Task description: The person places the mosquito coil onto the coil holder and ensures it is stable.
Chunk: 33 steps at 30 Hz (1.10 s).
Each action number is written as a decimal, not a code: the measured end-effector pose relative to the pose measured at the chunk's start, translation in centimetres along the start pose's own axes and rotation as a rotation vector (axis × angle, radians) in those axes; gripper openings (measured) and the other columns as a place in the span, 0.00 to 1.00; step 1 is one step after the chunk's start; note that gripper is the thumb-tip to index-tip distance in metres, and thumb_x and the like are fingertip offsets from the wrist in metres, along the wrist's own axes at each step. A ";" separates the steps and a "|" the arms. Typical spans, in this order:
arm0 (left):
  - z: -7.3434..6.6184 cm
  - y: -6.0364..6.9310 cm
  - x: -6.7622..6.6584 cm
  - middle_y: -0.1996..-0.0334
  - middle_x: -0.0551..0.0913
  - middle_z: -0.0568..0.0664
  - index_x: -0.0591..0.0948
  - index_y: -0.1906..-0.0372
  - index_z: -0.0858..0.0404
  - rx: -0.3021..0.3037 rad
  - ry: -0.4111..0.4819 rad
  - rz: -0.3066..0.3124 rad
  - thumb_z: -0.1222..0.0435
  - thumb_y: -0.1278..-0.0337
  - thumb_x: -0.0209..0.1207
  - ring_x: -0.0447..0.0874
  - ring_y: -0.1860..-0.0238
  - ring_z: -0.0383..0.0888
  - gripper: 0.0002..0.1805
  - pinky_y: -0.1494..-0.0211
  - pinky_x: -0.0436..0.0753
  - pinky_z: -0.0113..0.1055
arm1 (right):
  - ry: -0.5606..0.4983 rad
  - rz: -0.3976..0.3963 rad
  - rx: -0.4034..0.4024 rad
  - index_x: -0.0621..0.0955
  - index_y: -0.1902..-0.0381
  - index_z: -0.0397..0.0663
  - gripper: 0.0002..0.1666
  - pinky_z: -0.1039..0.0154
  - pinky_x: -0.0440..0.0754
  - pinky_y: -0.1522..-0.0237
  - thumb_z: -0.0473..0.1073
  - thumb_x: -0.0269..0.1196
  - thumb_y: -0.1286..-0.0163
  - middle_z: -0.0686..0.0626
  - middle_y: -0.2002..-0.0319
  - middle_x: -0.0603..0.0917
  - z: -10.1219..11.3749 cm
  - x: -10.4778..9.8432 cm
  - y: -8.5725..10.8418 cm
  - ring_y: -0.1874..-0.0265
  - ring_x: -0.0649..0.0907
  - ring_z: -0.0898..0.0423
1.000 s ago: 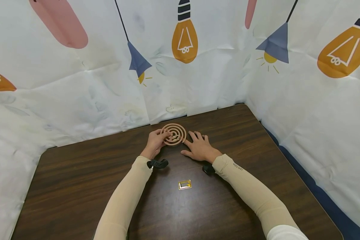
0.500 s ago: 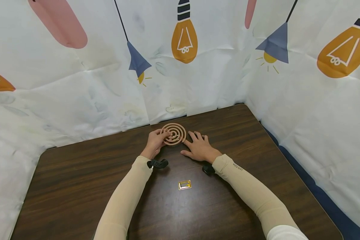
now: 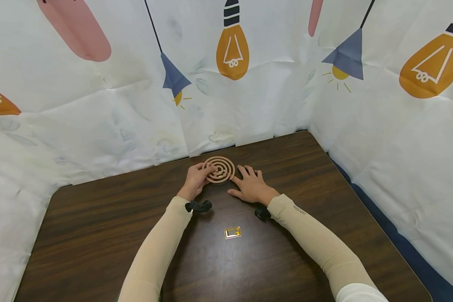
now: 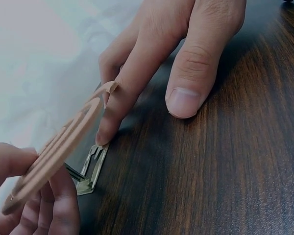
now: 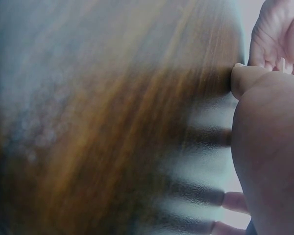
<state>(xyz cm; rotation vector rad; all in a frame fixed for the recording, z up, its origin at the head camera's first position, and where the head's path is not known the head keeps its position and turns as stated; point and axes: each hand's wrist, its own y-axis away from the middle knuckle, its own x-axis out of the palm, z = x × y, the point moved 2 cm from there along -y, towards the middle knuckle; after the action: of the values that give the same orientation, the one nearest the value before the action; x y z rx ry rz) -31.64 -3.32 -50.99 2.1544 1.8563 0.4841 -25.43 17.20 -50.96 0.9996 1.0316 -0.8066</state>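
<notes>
Nearest me, where beige sleeves (image 3: 151,260) reach over the table (image 3: 98,218) from its near edge, a shiny gold-coloured plate (image 3: 232,233) lies flat, rectangular, its long side roughly parallel to the far edge. Beyond it, close to the far edge, the left hand (image 3: 194,178) pinches a tan spiral coil (image 4: 68,139), thumb above and fingers beneath. The coil is round, so no long axis stands out; its disc is held at a slant, the face turned up and the loose outer end pointing toward the right hand (image 3: 253,186). Its rings look matte, evenly thick, with narrow gaps. Under it sits a thin metal stand (image 4: 84,185), a flat rectangular frame with a prong rising toward the coil; whether they join I can't tell. The right hand grasps nothing, fingers spread, index tip down at the frame's end. Past the far edge hangs a creased white sheet (image 3: 109,117) printed with orange bulbs and blue lamps.
</notes>
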 end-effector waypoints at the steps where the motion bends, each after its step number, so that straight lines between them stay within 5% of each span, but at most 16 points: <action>1: 0.0 0.0 0.0 0.59 0.83 0.46 0.78 0.34 0.67 0.001 0.000 0.003 0.65 0.32 0.65 0.88 0.64 0.35 0.24 0.60 0.89 0.26 | -0.001 0.000 0.000 0.57 0.17 0.69 0.44 0.28 0.59 0.25 0.77 0.45 0.24 0.42 0.15 0.48 0.0 0.0 0.0 0.17 0.52 0.36; 33: 0.1 0.2 0.1 0.53 0.81 0.50 0.76 0.32 0.65 0.002 -0.034 0.000 0.65 0.33 0.66 0.86 0.61 0.36 0.27 0.60 0.87 0.26 | -0.001 -0.006 0.004 0.59 0.17 0.69 0.44 0.28 0.59 0.24 0.77 0.45 0.24 0.43 0.15 0.47 -0.1 0.3 -0.2 0.17 0.52 0.36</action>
<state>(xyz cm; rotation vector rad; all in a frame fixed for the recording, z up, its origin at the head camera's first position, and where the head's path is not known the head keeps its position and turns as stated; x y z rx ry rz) -31.43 -3.26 -50.98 2.1502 1.8391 0.4427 -25.55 17.23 -51.32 1.0002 1.0326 -0.8142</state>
